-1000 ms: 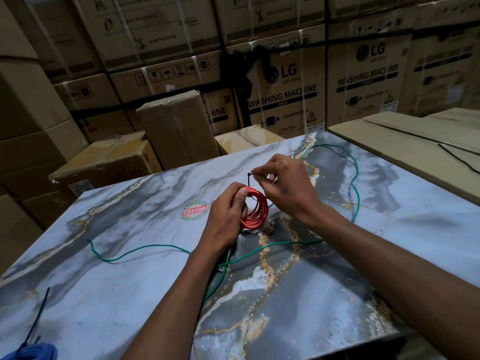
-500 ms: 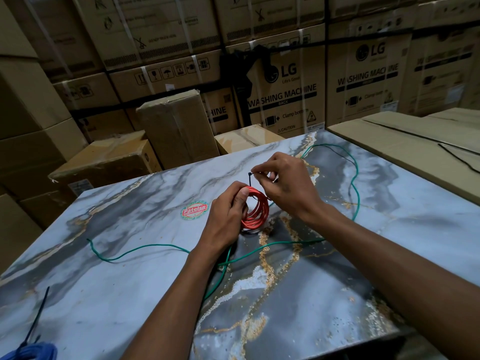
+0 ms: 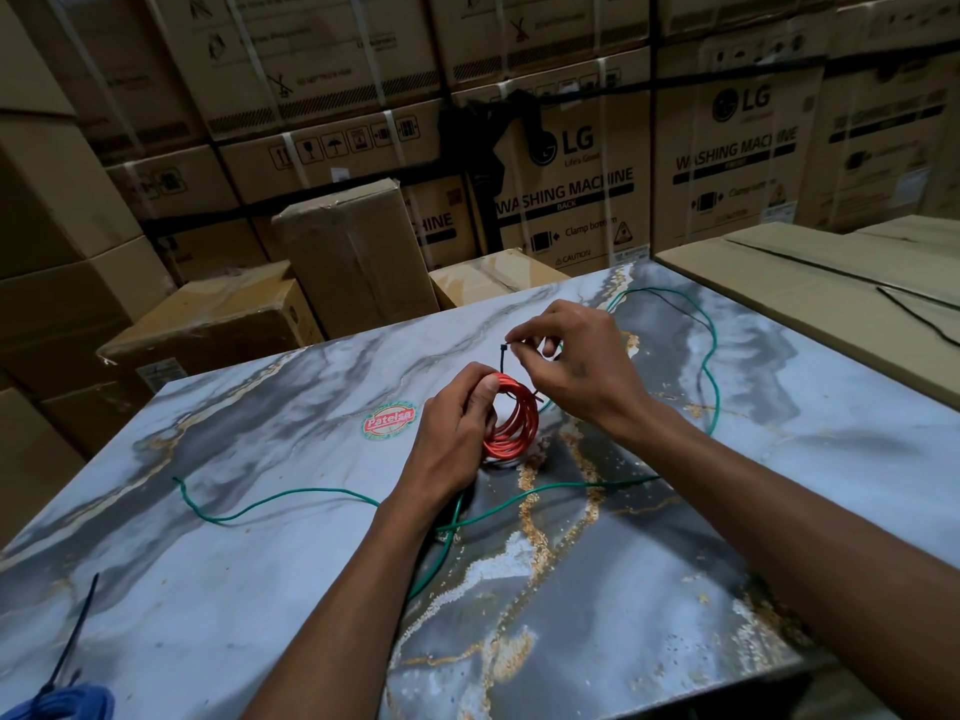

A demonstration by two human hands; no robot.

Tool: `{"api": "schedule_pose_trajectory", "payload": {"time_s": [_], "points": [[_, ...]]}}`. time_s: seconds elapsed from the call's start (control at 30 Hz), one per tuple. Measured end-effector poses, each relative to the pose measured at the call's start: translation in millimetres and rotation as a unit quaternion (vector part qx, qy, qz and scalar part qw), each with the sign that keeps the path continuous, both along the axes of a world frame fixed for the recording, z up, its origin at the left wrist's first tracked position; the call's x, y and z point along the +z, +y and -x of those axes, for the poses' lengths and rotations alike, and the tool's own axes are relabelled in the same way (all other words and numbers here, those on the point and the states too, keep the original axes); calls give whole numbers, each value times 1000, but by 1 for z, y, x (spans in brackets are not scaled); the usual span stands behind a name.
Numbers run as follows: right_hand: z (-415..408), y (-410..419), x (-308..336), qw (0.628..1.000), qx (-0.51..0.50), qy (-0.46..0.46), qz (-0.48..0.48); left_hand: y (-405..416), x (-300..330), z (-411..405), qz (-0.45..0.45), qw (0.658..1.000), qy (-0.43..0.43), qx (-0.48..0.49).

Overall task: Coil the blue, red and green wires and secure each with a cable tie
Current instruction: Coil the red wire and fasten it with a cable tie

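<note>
Stacked cardboard boxes [image 3: 571, 189] are filling the far side from 10 to 2 o'clock; their number is too large to count. One marbled table [image 3: 260, 563] is carrying everything, with one round sticker [image 3: 389, 419] lying near its middle.

Three wires are showing. One green wire [image 3: 291, 498] is lying loose, snaking from 9 o'clock under the forearms and looping round to 1 o'clock. One red wire [image 3: 511, 426] is standing as a coil at the centre. One blue wire [image 3: 62, 704] is sitting coiled at the 7 o'clock corner, with a dark cable tie's tail sticking up from it.

Two hands are working. The left hand [image 3: 457, 433] is gripping the red coil on its 9 o'clock side, thumb pressing on the top turns. The right hand [image 3: 576, 366] is pinching the tail of a second black cable tie [image 3: 504, 358] between thumb and forefinger, the other fingers loosely curled.

That tie is rising from the top of the red coil, directly between the two hands, its small head showing just beside the right fingertips.
</note>
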State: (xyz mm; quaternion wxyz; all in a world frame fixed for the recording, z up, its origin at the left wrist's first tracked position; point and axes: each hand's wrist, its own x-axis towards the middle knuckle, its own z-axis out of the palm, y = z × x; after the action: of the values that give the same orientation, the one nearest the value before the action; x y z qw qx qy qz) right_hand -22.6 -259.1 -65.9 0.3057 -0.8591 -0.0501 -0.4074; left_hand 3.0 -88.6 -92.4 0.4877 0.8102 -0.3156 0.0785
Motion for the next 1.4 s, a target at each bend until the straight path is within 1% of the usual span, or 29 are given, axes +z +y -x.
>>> {"api": "schedule_pose_trajectory", "payload": {"time_s": [0.87,1.17,1.4], "points": [[2,1,2,1000,3,22,-10,1,1,2,-3,1000,1,-7],[8,-1,8,998,42,52,-17,1,2,2,-9,1000,-2,-13],[7,-4,13,990,74,109,44,2,7,5,-48,998,-43,-17]]}}
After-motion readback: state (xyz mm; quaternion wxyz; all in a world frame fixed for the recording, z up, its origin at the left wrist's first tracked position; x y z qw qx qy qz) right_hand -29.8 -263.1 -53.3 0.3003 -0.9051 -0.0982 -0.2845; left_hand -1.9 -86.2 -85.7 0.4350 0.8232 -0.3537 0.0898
